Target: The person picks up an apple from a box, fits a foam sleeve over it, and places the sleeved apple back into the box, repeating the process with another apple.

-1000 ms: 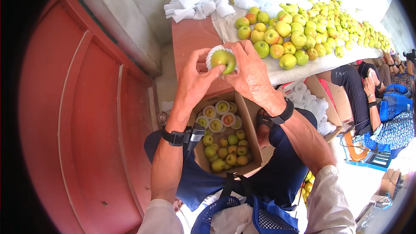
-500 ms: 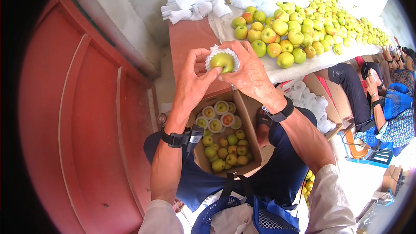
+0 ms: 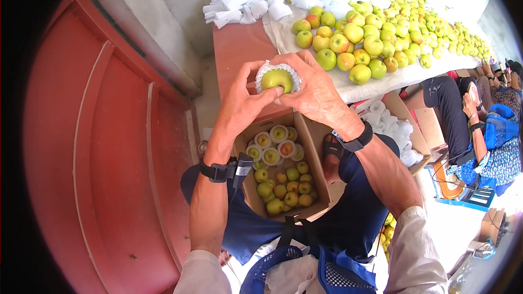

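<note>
Both my hands grip one green apple (image 3: 276,79), which sits in a white foam net sleeve (image 3: 265,67). My left hand (image 3: 243,93) holds its left side, with the thumb pressed on the lower front. From the right, my right hand (image 3: 314,91) wraps round the sleeve and apple, its thumb close to the other thumb. The hidden fingers lie behind the fruit. Below my hands a cardboard box (image 3: 317,171) stands between my legs. It holds several sleeved apples (image 3: 271,156) at the far end and several bare apples (image 3: 285,191) at the near end.
A pile of apples (image 3: 372,45) covers a white cloth (image 3: 348,91) on the red table (image 3: 237,49). Foam sleeves (image 3: 236,1) lie at its back left, more in a carton (image 3: 406,110) at right. A red door (image 3: 109,147) stands left. A seated person (image 3: 479,136) works at right.
The apple has turned slightly in my hands, and my left thumb has shifted a little right across it. The person at right has moved a hand slightly.
</note>
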`<state>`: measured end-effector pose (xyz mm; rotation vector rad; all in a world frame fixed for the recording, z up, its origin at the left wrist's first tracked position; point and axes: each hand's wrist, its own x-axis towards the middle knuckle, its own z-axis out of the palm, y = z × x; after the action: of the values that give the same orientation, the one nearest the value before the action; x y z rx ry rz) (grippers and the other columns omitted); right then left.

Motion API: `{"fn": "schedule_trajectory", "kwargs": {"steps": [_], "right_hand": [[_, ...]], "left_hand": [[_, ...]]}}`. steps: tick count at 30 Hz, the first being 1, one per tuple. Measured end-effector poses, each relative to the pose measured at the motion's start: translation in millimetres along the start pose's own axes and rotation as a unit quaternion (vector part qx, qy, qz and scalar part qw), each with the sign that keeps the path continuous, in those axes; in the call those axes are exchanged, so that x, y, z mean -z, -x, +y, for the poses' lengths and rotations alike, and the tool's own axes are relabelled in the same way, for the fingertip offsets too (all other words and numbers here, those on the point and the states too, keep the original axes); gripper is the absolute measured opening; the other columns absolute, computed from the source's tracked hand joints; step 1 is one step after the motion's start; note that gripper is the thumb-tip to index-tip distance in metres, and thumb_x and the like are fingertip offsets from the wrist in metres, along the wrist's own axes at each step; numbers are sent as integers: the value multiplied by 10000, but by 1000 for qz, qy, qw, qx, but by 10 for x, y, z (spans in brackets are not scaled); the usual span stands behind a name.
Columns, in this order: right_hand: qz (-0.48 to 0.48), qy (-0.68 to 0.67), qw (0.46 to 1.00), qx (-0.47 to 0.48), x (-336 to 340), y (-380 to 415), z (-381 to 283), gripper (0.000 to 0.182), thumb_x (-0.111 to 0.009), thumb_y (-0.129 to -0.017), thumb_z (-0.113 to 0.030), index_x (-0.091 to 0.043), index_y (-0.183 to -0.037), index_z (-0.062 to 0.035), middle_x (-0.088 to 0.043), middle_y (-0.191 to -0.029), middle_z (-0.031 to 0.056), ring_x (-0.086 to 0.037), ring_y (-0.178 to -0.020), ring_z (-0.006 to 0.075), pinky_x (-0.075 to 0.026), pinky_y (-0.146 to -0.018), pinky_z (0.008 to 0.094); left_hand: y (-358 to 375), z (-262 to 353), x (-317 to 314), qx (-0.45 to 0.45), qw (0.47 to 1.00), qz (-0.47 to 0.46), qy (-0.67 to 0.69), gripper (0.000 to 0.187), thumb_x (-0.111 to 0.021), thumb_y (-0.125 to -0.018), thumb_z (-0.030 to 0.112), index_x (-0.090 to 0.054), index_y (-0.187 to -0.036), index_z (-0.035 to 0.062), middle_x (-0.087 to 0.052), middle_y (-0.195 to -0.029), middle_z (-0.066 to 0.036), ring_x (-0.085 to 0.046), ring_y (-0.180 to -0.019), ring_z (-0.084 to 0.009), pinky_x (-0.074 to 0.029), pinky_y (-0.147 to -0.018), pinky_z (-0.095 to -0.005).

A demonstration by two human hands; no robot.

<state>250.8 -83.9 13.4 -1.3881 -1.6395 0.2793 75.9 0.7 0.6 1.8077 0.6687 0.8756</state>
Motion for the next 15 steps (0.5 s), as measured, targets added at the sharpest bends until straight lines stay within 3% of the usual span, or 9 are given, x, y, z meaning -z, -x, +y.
{"fn": "schedule_trajectory", "kwargs": {"steps": [2,4,8,10,15], "right_hand": [[-2,-3,1000,5,5,-1,-1,510,-800,-766,-126,-610,-1236,-186,-550,-1104,143,-617,-997,388,-522,-846,456],[-8,9,1000,5,6,13,2,508,-801,-765,-129,-612,-1231,-197,-546,-1081,137,-616,-983,383,-521,-837,457],[-16,7,1000,15,29,20,-5,501,-801,-765,-131,-615,-1225,-200,-541,-1053,130,-614,-971,380,-520,-828,460],[-32,14,999,15,44,26,-9,496,-797,-766,-128,-619,-1225,-187,-553,-1077,127,-610,-1002,371,-520,-837,452],[-27,7,998,61,69,10,10,532,-795,-764,-124,-617,-1264,-165,-583,-1131,134,-601,-1073,357,-518,-878,436]], "left_hand": [[-2,12,11,-13,1000,-3,4,533,-807,-846,100,-559,-1310,18,-644,-1216,-93,-642,-1064,-173,-541,-913,-344],[14,51,18,29,999,-24,35,550,-793,-859,88,-534,-1339,23,-629,-1249,-91,-599,-1163,-173,-474,-1026,-357],[13,42,25,45,997,-31,46,535,-788,-854,74,-537,-1325,26,-625,-1249,-88,-597,-1158,-174,-469,-1028,-357],[13,23,21,28,998,-23,52,537,-800,-832,68,-544,-1301,15,-652,-1188,-78,-629,-1084,-153,-525,-946,-340],[25,109,44,47,995,-36,77,523,-767,-854,69,-529,-1312,-12,-636,-1225,-105,-615,-1129,-169,-506,-978,-342]]}}
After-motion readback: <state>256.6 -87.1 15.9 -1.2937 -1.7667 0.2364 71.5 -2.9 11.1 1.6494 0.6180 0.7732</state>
